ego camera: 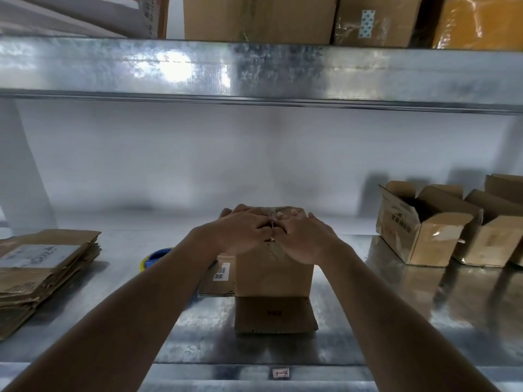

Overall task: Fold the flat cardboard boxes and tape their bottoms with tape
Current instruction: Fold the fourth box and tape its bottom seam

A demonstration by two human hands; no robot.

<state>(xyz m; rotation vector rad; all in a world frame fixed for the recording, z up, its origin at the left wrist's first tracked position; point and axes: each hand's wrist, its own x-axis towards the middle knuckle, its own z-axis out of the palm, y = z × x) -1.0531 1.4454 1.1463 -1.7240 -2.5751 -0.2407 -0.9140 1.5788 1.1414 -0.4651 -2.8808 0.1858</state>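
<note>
Both hands lie flat and spread on the upturned bottom of the box [274, 267], left hand [240, 232] and right hand [307, 236] meeting at the seam, likely to hold the flaps shut for taping. The tape roll [154, 258] waits at 9 o'clock, the flat stack [42, 275] beyond it, and 2 folded boxes [418, 224] at 3 o'clock.

The single head-worn camera looked forward and slightly down from the person's own standpoint into a metal shelf bay [396, 292], close enough that both forearms stretched from the bottom corners to mid-frame. Its wide lens bowed the upper shelf beam [254, 69] overhead. No second view overlapped it.
</note>
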